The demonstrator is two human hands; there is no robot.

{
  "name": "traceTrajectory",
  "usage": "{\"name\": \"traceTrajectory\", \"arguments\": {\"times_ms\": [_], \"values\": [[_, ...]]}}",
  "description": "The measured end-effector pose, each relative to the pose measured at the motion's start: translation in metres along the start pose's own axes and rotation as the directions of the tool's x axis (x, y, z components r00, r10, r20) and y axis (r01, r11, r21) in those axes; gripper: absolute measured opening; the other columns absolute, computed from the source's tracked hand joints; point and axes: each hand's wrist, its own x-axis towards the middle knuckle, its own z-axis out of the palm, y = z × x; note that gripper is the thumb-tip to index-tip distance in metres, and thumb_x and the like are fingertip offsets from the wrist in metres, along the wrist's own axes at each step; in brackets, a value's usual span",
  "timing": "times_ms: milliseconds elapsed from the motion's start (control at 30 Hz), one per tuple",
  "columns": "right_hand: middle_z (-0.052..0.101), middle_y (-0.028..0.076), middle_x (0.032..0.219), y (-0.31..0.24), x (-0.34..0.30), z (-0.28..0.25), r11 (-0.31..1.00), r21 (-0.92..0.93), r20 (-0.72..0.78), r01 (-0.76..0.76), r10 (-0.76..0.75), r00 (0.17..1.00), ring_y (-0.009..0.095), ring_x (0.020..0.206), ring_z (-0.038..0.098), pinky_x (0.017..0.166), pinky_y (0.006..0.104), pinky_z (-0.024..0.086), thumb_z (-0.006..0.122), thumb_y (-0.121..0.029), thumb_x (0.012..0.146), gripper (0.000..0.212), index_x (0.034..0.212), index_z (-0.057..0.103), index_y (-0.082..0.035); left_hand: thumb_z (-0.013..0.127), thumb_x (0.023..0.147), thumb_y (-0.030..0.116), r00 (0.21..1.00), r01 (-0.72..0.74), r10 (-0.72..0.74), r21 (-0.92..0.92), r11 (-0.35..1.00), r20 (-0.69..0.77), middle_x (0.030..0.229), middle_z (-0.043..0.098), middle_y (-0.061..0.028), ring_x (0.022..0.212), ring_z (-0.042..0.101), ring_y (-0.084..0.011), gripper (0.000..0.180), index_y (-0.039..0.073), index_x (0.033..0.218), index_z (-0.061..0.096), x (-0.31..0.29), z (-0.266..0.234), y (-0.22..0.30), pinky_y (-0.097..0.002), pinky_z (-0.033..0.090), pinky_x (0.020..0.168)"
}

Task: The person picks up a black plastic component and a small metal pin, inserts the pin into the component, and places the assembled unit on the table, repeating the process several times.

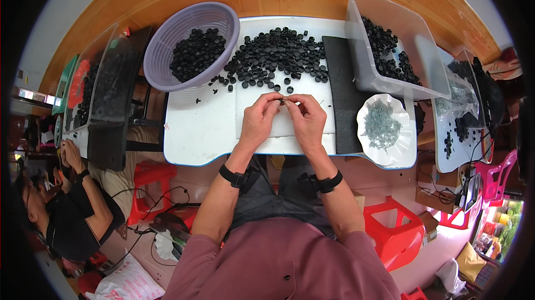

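Basically the left hand [259, 118] and right hand [307, 124] both have a pinched grip on one small black part [282, 102], just nearside of the loose black caps [278, 49], long axis unclear tbh

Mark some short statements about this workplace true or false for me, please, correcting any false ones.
1. The left hand and right hand meet at a small dark piece. True.
2. Black round pieces lie between the purple basket and the clear bin. True.
3. The purple basket is empty. False: it holds many black pieces.
4. A white plate holds greyish-green bits. True.
5. The plate stands left of both hands. False: it stands to their right.
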Motion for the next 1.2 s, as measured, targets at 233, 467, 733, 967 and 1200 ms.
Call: {"name": "traceTrajectory", "arguments": {"times_ms": [233, 467, 733, 967, 1200], "values": [[0.071, 0.006, 0.090, -0.001, -0.002, 0.000, 0.999, -0.023, 0.029, 0.023, -0.022, 0.999, 0.009, 0.065, 0.061, 0.058, 0.0243, 0.048, 0.076, -0.001, 0.089, 0.011, 0.100, 0.073, -0.001, 0.062, 0.105, 0.014, 1.000, 0.002, -0.002, -0.027, 1.000, -0.020, 0.100, 0.079, -0.0125, 0.089, 0.076, -0.0194, 0.021, 0.001, 0.121, 0.066, -0.001, 0.000, -0.001, -0.0312, 0.059, 0.079], [0.072, 0.006, 0.092, 0.000, -0.003, 0.000, 0.997, -0.043, 0.041, 0.061, -0.059, 0.997, 0.010, 0.066, 0.062, 0.059, 0.0248, 0.048, 0.075, 0.000, 0.090, 0.010, 0.100, 0.073, -0.001, 0.062, 0.105, 0.015, 1.000, -0.001, 0.001, 0.008, 1.000, -0.017, 0.098, 0.079, -0.0131, 0.088, 0.077, -0.0195, 0.021, 0.001, 0.121, 0.065, -0.001, 0.000, -0.003, -0.0314, 0.059, 0.079], [0.072, 0.008, 0.090, -0.002, -0.001, 0.002, 0.986, -0.074, 0.052, 0.149, -0.145, 0.988, 0.012, 0.065, 0.062, 0.058, 0.0253, 0.048, 0.076, 0.000, 0.088, 0.013, 0.101, 0.074, -0.002, 0.058, 0.107, 0.012, 0.998, 0.021, -0.020, -0.021, 1.000, 0.052, 0.104, 0.077, -0.0106, 0.096, 0.073, -0.0145, 0.021, -0.002, 0.123, 0.062, -0.001, -0.003, -0.002, -0.0275, 0.058, 0.086], [0.072, 0.005, 0.090, 0.001, -0.003, -0.002, 0.999, 0.051, 0.047, 0.008, -0.010, 0.999, 0.008, 0.065, 0.059, 0.058, 0.0239, 0.046, 0.075, -0.001, 0.090, 0.011, 0.101, 0.075, -0.001, 0.060, 0.106, 0.015, 1.000, -0.008, 0.007, -0.084, 0.996, -0.012, 0.096, 0.078, -0.0124, 0.088, 0.076, -0.0180, 0.020, 0.001, 0.119, 0.065, -0.001, 0.000, -0.006, -0.0303, 0.059, 0.079], [0.070, 0.006, 0.088, 0.005, -0.004, -0.002, 0.996, 0.044, 0.102, -0.078, 0.073, 0.992, 0.010, 0.069, 0.060, 0.062, 0.0256, 0.048, 0.072, -0.002, 0.093, 0.008, 0.100, 0.073, 0.000, 0.060, 0.106, 0.015, 1.000, 0.011, -0.013, -0.132, 0.991, -0.012, 0.099, 0.078, -0.0115, 0.088, 0.076, -0.0175, 0.019, 0.000, 0.117, 0.065, -0.001, 0.000, -0.005, -0.0297, 0.059, 0.079]]}}
